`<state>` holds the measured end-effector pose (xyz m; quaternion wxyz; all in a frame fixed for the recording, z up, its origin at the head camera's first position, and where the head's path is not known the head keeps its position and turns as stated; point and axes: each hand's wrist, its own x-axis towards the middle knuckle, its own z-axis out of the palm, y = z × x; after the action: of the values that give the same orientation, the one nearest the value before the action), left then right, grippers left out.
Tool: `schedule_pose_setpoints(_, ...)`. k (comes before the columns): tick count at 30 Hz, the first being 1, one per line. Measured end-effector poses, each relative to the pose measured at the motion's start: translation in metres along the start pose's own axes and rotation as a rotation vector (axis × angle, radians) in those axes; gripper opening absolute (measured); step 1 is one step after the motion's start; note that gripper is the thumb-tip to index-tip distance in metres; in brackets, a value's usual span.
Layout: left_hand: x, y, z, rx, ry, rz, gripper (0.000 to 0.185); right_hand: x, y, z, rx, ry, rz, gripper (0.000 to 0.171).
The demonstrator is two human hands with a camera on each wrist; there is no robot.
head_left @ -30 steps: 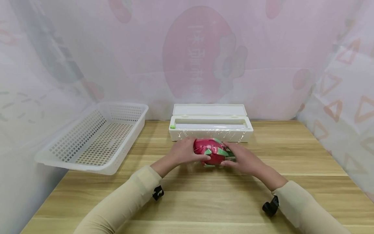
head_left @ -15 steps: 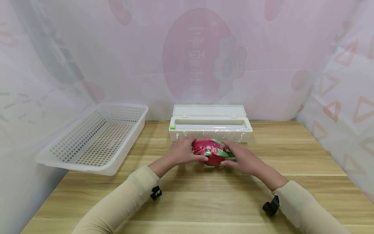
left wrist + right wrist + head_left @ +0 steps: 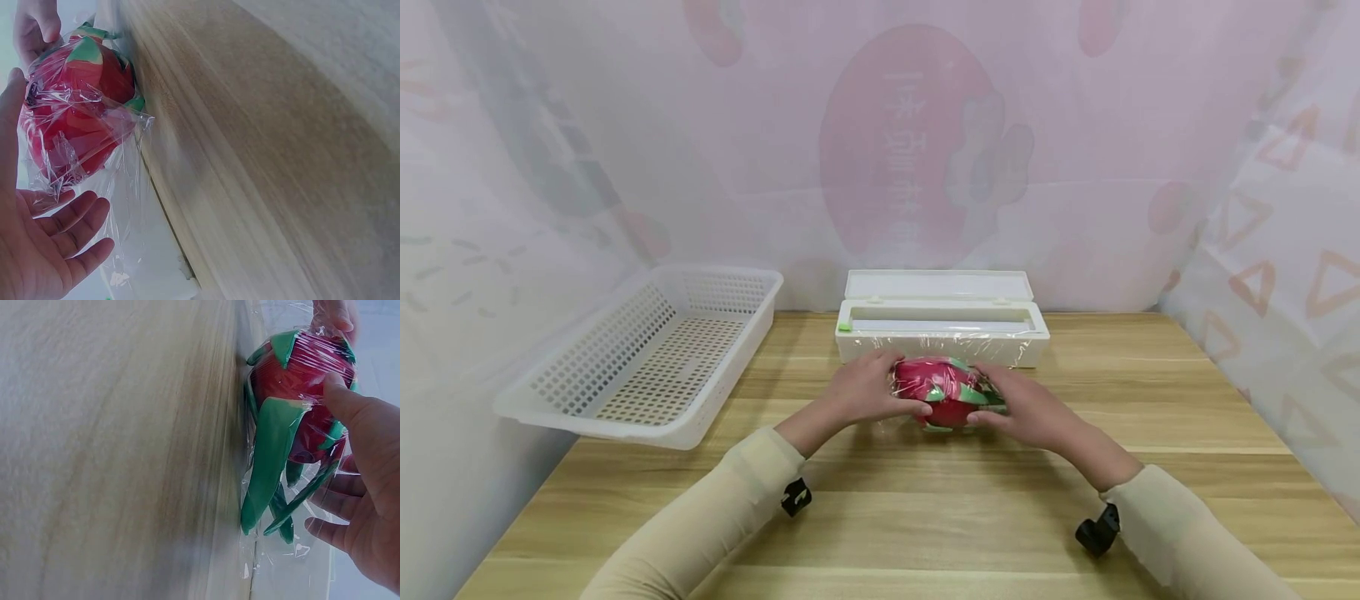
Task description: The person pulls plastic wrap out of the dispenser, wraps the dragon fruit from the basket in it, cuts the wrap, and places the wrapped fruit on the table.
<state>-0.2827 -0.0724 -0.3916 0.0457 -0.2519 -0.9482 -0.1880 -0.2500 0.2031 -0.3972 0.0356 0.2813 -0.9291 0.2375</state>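
Two sleeved arms reach in from the bottom of the frame over the wooden tabletop, which fills the lower half of our view. At the left edge we see a white perforated basket, and at the centre back a white film dispenser box with its lid up. Just in front of that box, near the middle of the frame, lies the red dragon fruit with green scales, covered in clear cling film. Our left hand cups its left side, thumb against it, fingers relaxed. Our right hand holds the other side, thumb pressed on the film.
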Motion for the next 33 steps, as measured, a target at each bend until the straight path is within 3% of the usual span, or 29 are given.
schedule_pose_setpoints(16,-0.006,-0.009,-0.005,-0.008,0.001,-0.035,0.098,0.001,-0.007,-0.005,-0.004,-0.005,0.004,0.082)
schedule_pose_setpoints(26,-0.011,-0.022,-0.013,-0.058,0.065,-0.069,0.097,0.003,-0.011,-0.011,-0.009,-0.016,-0.007,0.083)
schedule_pose_setpoints(33,-0.014,-0.038,-0.018,-0.124,0.138,-0.181,0.086,0.013,-0.022,-0.021,-0.040,0.008,-0.014,0.083)
